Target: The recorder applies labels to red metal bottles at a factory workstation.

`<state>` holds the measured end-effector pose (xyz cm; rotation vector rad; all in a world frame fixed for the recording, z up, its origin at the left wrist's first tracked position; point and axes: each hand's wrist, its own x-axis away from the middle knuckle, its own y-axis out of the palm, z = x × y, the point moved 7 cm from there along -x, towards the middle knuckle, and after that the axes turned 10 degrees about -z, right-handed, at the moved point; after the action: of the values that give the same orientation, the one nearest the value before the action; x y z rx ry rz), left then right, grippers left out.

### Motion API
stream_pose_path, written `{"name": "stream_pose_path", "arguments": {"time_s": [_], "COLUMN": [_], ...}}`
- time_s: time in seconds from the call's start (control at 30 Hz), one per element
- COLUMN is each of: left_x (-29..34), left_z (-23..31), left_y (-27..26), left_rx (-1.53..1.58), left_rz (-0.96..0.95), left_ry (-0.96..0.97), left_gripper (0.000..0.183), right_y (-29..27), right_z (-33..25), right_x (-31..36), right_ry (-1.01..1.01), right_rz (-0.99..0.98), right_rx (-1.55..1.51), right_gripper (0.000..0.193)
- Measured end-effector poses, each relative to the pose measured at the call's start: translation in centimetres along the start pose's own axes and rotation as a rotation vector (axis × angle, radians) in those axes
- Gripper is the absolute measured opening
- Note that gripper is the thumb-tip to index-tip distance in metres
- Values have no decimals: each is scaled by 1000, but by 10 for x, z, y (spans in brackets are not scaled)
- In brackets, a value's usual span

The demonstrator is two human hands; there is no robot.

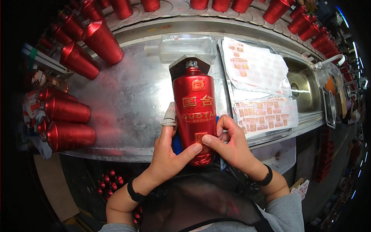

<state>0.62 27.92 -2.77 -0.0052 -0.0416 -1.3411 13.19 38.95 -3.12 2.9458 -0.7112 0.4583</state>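
Note:
A red metallic bottle [194, 87] with gold lettering and a dark threaded neck lies in front of me, its neck pointing away. My left hand [167, 151] grips its lower left side, thumb on the front and a pale cover on one finger. At the lower right, my right hand [233, 144] is closed against the bottle. Its thumb presses the edge of a small square gold-and-red label [201, 137] near the base. Behind the bottle's neck is a dark angular block [176, 69]. Something blue shows partly behind the bottle.
A clear glass bottle [188, 47] lies beyond the block. Right of it, sticker sheets [253, 71] rest on a metal tray [227, 83], beside a sink [305, 86]. Several red bottles [101, 41] stand at the left of the metal table [133, 87]; more line the far conveyor [170, 8].

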Motion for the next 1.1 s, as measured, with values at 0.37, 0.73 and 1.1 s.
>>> {"name": "stream_pose_path", "arguments": {"time_s": [0.37, 0.73, 1.1], "left_x": [0, 3, 11], "left_z": [-5, -7, -13], "left_y": [1, 2, 0], "left_rx": [32, 88, 83], "left_rz": [27, 28, -17], "left_ry": [6, 11, 98], "left_gripper": [96, 93, 91], "right_y": [-2, -7, -4], "right_z": [-4, 12, 14], "right_x": [0, 5, 11], "right_ry": [-18, -41, -98], "right_rz": [-20, -59, -59], "right_rx": [-22, -35, 20], "right_gripper": [39, 32, 29]}}
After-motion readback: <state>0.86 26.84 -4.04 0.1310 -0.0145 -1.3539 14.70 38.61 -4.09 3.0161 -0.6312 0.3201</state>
